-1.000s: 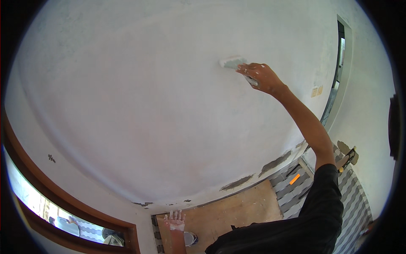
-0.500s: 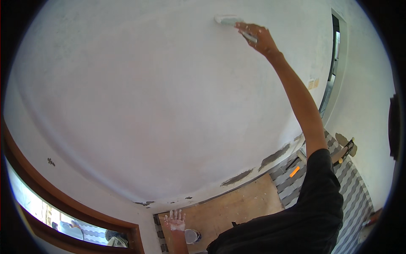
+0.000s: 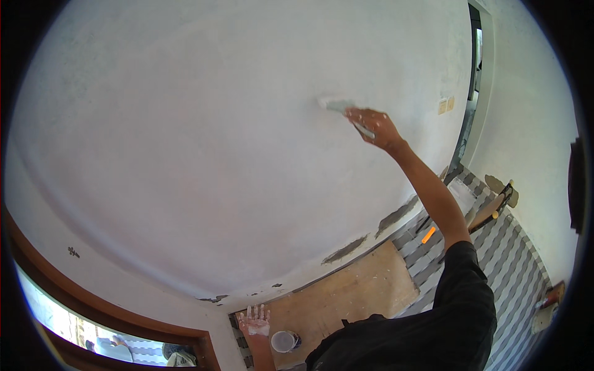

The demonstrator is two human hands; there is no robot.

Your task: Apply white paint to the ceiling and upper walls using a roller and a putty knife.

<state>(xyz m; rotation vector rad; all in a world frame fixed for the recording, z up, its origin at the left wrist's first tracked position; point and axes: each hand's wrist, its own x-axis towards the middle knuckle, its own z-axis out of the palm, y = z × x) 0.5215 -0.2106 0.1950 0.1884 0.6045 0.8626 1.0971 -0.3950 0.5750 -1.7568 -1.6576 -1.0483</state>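
Note:
In my right hand (image 3: pixel 374 128) is a putty knife (image 3: pixel 340 106), its pale blade smeared with white paste at the tip. The fingers wrap around its handle, and the blade lies at the white wall (image 3: pixel 235 148), right of the middle. Down at the lower left, my left hand (image 3: pixel 254 321) is open, fingers spread, with white paste over the palm and fingers. Beside it stands a small white bucket (image 3: pixel 284 341) on a brown board (image 3: pixel 346 284); its contents are hard to make out.
Bare grey patches (image 3: pixel 396 213) mark the wall's foot. An orange object (image 3: pixel 428 235) lies on the patterned tile floor (image 3: pixel 513 247). A wood-framed window (image 3: pixel 117 315) is at lower left. Wall switches (image 3: pixel 446 106) sit beside a doorway (image 3: pixel 473 93) at the right.
My right hand has moved down the wall with the putty knife. The view has shifted a little, and my left hand remains open beside the bucket.

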